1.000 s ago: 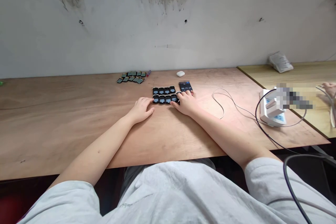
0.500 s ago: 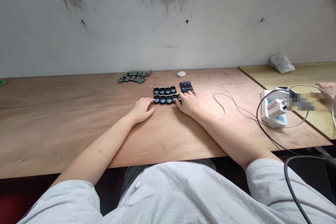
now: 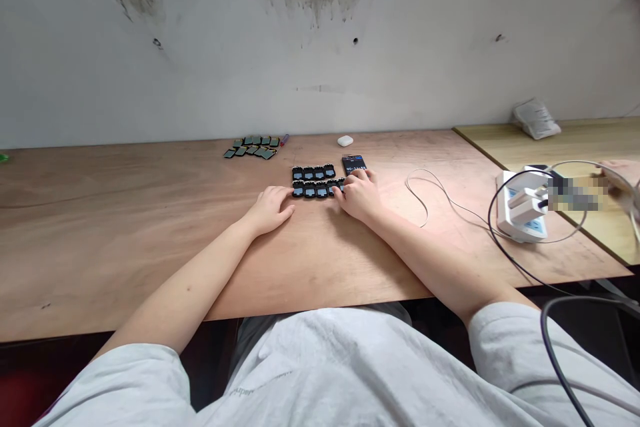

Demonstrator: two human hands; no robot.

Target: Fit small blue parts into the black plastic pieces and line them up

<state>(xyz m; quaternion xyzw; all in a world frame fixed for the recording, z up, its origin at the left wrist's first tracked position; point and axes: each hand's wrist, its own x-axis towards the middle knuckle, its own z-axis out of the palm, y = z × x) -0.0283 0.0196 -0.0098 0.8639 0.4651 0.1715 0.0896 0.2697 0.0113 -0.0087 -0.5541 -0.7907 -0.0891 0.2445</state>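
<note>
Two rows of small black casings with blue-grey inserts lie on the table: a back row (image 3: pixel 313 173) and a front row (image 3: pixel 315 189). My left hand (image 3: pixel 271 209) rests on the wood, fingers stretched and thumb apart, its fingertips against the left end of the front row. At the other end, my right hand (image 3: pixel 359 197) covers the last casing in part. Its thumb touches the front row and its fingers spread forward, open. Just beyond those fingertips lies a phone (image 3: pixel 354 162) showing a timer, its lower edge partly hidden.
Several green-faced boards (image 3: pixel 253 147) lie near the wall beside a small purple-tinted tool (image 3: pixel 285 140). A white case (image 3: pixel 345 141) sits farther back. On the right are a power strip (image 3: pixel 520 213), cables, a clear bag (image 3: pixel 537 119) and another person's hand (image 3: pixel 623 173).
My right fingers have shifted slightly forward, over the phone's lower edge. My left hand and both rows stay practically where they were. The other person's hand has moved slightly left.
</note>
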